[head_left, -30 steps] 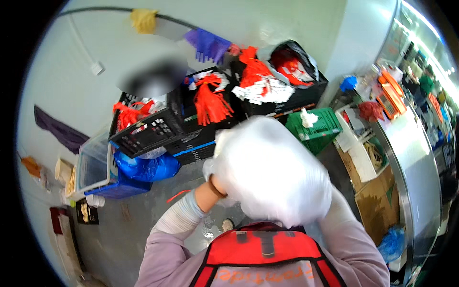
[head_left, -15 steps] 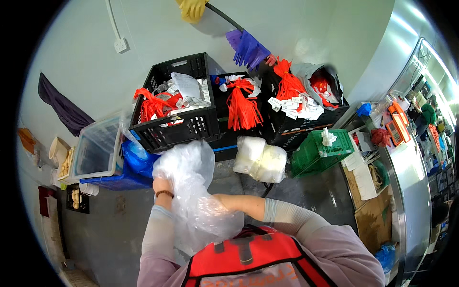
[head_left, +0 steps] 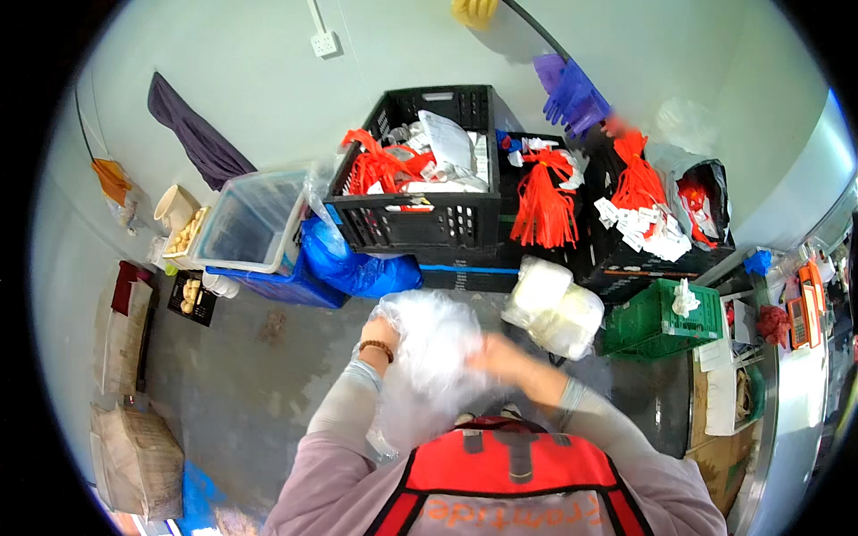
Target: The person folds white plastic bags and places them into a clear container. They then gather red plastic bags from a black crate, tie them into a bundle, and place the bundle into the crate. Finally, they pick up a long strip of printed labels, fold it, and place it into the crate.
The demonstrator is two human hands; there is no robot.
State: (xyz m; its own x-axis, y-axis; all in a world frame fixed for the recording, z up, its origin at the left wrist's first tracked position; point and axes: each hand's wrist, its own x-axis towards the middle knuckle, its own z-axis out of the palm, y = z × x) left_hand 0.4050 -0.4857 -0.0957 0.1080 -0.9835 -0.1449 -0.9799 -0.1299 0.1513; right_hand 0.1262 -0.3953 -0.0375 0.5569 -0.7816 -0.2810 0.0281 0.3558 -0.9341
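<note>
A large, crumpled clear plastic bag (head_left: 433, 344) hangs in front of my red-fronted apron (head_left: 500, 460). My left hand (head_left: 380, 336), with a beaded bracelet at the wrist, is closed on its upper left edge; the fingertips are partly hidden by the film. At the bag's right side is my right hand (head_left: 500, 357), touching or very near the plastic. Motion smears its fingers, so their grip is unclear. Beyond the hands, a wrapped whitish bundle (head_left: 554, 308) rests by the crates.
Along the wall stand a black crate (head_left: 416, 219) of tags and red straps, a blue bag (head_left: 357, 263), a clear bin (head_left: 255, 219) and a green crate (head_left: 661, 322). Bundled red straps (head_left: 545, 205) hang nearby. A cardboard box (head_left: 138, 460) sits at lower left, a metal counter (head_left: 795, 402) at right.
The view has swung left, so the scene sits further right. My right hand has come out from against the bag to its right side, and the bag is bunched smaller between my hands.
</note>
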